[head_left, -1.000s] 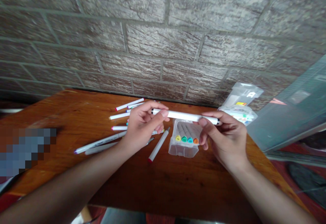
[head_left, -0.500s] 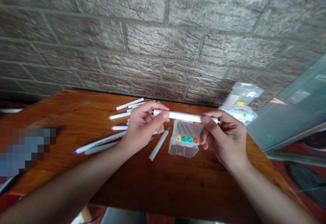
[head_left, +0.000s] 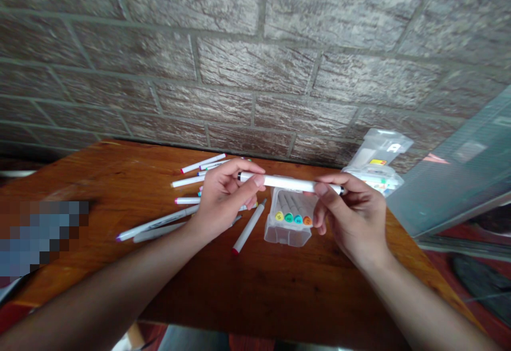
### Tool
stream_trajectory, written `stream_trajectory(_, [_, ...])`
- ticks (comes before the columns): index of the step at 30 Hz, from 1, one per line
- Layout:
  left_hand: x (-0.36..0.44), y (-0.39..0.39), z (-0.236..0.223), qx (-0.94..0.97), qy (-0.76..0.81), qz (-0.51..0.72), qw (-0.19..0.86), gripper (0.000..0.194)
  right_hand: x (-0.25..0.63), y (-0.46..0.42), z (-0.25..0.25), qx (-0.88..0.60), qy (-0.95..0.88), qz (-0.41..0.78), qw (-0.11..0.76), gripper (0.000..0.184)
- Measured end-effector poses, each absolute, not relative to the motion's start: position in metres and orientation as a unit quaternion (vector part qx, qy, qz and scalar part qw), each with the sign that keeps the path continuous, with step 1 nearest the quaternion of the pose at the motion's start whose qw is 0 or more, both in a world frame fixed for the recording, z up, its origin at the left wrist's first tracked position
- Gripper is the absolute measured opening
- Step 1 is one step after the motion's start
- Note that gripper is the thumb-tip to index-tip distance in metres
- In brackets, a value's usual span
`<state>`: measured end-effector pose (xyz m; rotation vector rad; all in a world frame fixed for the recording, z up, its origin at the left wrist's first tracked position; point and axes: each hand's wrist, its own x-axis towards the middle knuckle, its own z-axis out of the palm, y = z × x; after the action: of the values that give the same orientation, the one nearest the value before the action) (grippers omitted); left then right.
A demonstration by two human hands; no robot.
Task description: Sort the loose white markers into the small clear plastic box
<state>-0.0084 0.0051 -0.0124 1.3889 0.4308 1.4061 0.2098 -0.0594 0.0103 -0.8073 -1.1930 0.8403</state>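
Observation:
A white marker with black ends is held level in the air, pinched at both ends. My left hand grips its left end between thumb and fingers. Its right end sits between the thumb and forefinger of my right hand. Just below and behind it lies a clear plastic case holding several markers with yellow, green, teal and orange numbered ends. Beside the case, a loose marker with a red end rests on the table. My left hand partly hides more loose markers.
The wooden table stands against a brick wall. A second clear case, lid raised, holds markers at the back right. Purple-ended and pink-ended markers lie to the left. A blurred-out object is at the left edge.

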Motion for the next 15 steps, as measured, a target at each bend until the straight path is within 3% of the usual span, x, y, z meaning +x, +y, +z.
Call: stream_trajectory(15, [-0.0073, 0.0051, -0.0092, 0.584, 0.207, 0.597, 0.508, 0.018, 0.2108, -0.0608, 0.0109, -0.376, -0.534, 0.363, 0.664, 0.016])
